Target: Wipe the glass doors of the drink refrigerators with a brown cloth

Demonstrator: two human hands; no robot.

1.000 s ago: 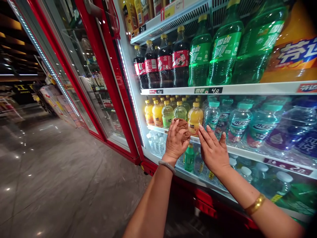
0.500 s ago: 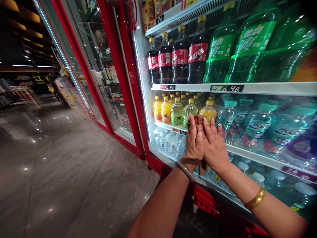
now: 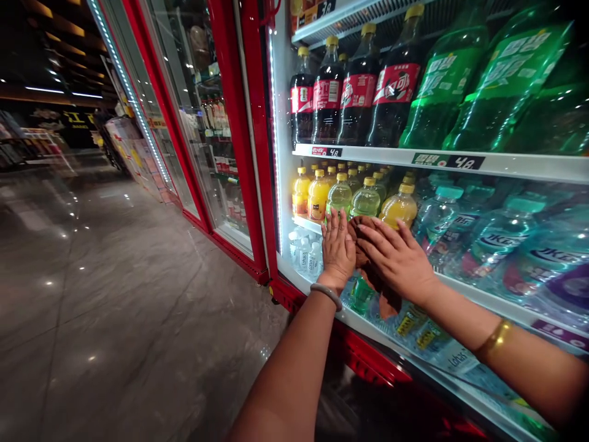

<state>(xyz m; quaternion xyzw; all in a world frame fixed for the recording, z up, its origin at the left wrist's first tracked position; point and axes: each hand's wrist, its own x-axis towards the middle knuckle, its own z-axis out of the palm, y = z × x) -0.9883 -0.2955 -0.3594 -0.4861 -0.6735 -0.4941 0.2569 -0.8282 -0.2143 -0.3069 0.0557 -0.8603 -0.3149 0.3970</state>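
Observation:
A brown cloth (image 3: 368, 261) lies against the glass door of a lit drinks cooler, with its lower end hanging down. My right hand (image 3: 399, 261) presses on the cloth, its fingers stretched out and pointing up to the left. Just left of the cloth, my left hand (image 3: 338, 248) rests flat on the glass with its fingers up and spread, touching or nearly touching the cloth's edge. Behind the glass near my hands stand yellow juice bottles (image 3: 399, 205) and pale green bottles (image 3: 365, 199).
Cola bottles (image 3: 356, 92) and large green bottles (image 3: 439, 86) fill the shelf above. Clear bottles with teal caps (image 3: 499, 236) stand at the right. The cooler's red frame (image 3: 257, 153) runs down beside another glass door. Grey shiny floor (image 3: 124, 307) spreads at the left.
My hands have moved apart; the left now lies beside the cloth, and the right lies flatter across it. More of the cloth shows. The view has shifted slightly.

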